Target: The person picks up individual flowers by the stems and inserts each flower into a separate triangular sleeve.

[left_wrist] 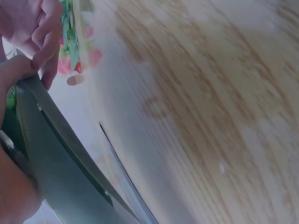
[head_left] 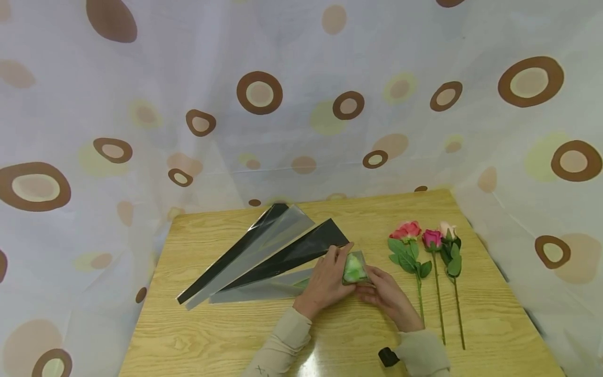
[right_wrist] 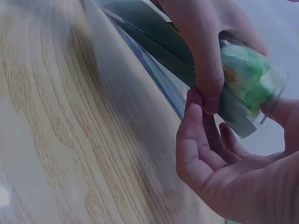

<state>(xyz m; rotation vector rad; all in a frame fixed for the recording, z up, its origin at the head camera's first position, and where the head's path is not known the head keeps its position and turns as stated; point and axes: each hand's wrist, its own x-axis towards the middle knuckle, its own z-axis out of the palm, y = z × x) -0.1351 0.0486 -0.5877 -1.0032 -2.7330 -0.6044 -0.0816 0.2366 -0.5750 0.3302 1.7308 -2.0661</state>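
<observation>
A pale green and white artificial flower (head_left: 354, 268) sits inside the wide end of a black and clear flower sleeve (head_left: 287, 257). My left hand (head_left: 325, 280) grips that sleeve just below the bloom; in the right wrist view its thumb (right_wrist: 211, 91) presses on the dark side. At the sleeve's mouth is my right hand (head_left: 391, 299), its thumb (right_wrist: 280, 111) on the clear rim and its curled fingers (right_wrist: 198, 144) against the underside. In the left wrist view the dark panel (left_wrist: 60, 154) runs down from the left hand, and the bloom is mostly hidden.
Another black and clear sleeve (head_left: 240, 256), with a stem faintly visible inside, lies at the left. On the right lie a coral flower (head_left: 406, 230), a magenta rose (head_left: 432, 239) and a pale pink rose (head_left: 446, 229). Patterned curtains (head_left: 301, 131) surround the wooden table (head_left: 188, 335).
</observation>
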